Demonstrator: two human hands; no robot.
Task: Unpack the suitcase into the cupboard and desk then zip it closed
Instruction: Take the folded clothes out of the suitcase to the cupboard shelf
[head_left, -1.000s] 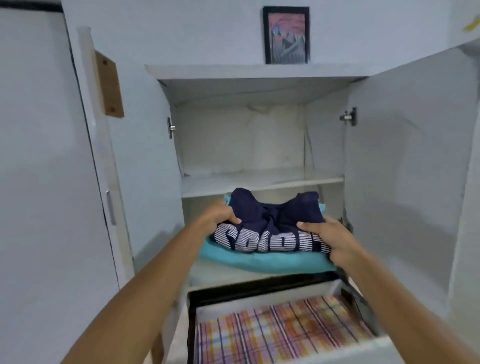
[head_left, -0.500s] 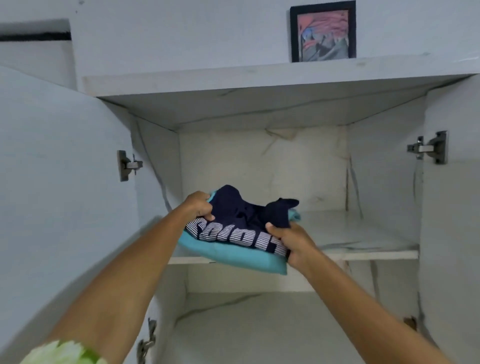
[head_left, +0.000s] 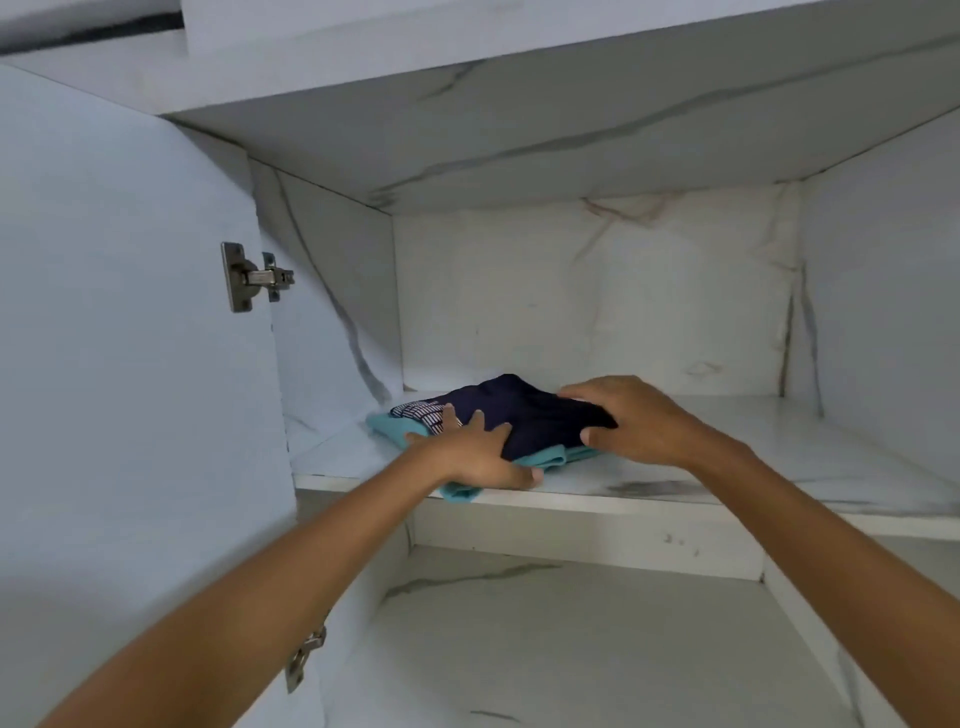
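Clothes: folded stack sat on the upper shelf of the cupboard, toward the left side, navy shirt with a striped print on top of a teal one. One teal corner hung slightly over the shelf's front edge.
Left hand: left hand lay flat on the near left part of the stack, fingers spread and straight, pressing rather than gripping.
Right hand: right hand was on the right end of the navy shirt, fingers curled down over its edge, looked like it had a grip on the fabric there.
How it'd handle: soft, light, floppy stuff I'd say. It would slump or unfold if grabbed by one corner, so taking it from both ends with palms supporting it looked like the way to go. Probably slides easily on that smooth shelf.
Step, my guess: setting the stack down and nudging it further in. Suitcase wasn't in view, so no idea how much was left to unpack.
Around: marble-look back wall, an open door on the left with a metal hinge, lower shelf beneath, second hinge lower down.
In the way: nothing obvious between the stack and the back wall; the overhanging corner might snag the door later, maybe.
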